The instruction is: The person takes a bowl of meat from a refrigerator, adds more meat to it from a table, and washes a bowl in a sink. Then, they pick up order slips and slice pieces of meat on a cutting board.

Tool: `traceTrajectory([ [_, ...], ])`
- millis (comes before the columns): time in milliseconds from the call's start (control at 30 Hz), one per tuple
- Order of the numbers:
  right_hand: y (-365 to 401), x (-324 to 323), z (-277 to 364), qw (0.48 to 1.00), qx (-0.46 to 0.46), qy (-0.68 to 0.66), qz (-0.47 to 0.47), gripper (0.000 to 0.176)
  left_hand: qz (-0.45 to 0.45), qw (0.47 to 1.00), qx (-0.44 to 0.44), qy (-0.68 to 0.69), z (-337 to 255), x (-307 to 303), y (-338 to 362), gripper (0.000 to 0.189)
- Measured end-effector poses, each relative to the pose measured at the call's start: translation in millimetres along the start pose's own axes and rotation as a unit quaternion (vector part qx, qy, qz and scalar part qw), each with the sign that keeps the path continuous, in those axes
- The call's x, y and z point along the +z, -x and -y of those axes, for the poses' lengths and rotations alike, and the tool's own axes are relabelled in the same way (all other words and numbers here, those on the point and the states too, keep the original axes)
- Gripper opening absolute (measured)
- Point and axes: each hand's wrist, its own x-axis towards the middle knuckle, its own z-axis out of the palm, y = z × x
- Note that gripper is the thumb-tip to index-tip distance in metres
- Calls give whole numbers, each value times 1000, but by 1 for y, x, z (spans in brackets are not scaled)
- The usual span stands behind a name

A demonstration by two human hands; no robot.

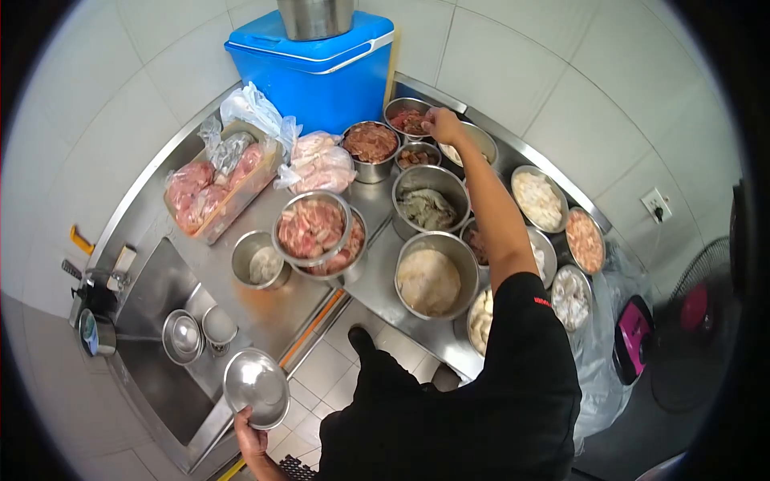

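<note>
My left hand [252, 437] is low at the left, its thumb on the rim of a shiny metal bowl [257, 389]. That bowl looks empty. My right hand [443, 126] reaches far forward, with fingers bent together at the edge of a steel bowl of dark red pieces [407, 122]; anything between them is too small to make out. Just below it stands a small pot of brown chunks [417, 155]. Beside the wrist is a round bowl with pale contents [480, 143], and a pot of reddish-brown meat [370, 143] stands to the left.
A blue cooler [321, 84] stands at the back. To its left is a bin of bagged meat [228, 196]. A deep pot [435, 276] and a stacked bowl of pink meat [311, 228] sit nearer me. At the left is a sink [156, 276] with small bowls.
</note>
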Motion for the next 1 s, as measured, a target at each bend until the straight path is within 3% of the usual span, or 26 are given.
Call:
traceTrajectory([
  [67,-37,24,-18,997,-20,69,-1,35,-50,998,34,-14,-30,38,4,45],
  [133,-62,41,-30,992,2,100,79,45,-57,997,44,-7,-44,39,-12,52],
  [167,-73,44,-33,979,26,102,173,64,-68,997,42,-6,-52,44,-17,54],
  [333,-97,95,-52,944,81,149,284,90,-77,997,31,-6,-87,69,-40,52],
  [433,-104,110,-58,931,17,193,308,87,-73,996,45,-17,-89,70,-58,55],
  [533,-105,111,-65,936,1,198,292,67,-66,997,48,-16,-90,74,-72,56],
  [567,-98,111,-66,956,-23,167,241,52,-57,998,39,-11,-91,76,-75,55],
  [667,-97,100,-60,965,16,136,225,47,-22,999,29,-18,-91,78,-88,54],
  [700,-97,106,-74,984,-9,79,162,27,-31,999,34,-16,-91,80,-90,52],
  [833,-101,65,-72,993,-50,8,110,14,-8,1000,19,16,-100,76,-105,50],
  [1000,-102,54,-68,984,-6,-18,174,28,20,995,93,-18,-130,129,-123,43],
])
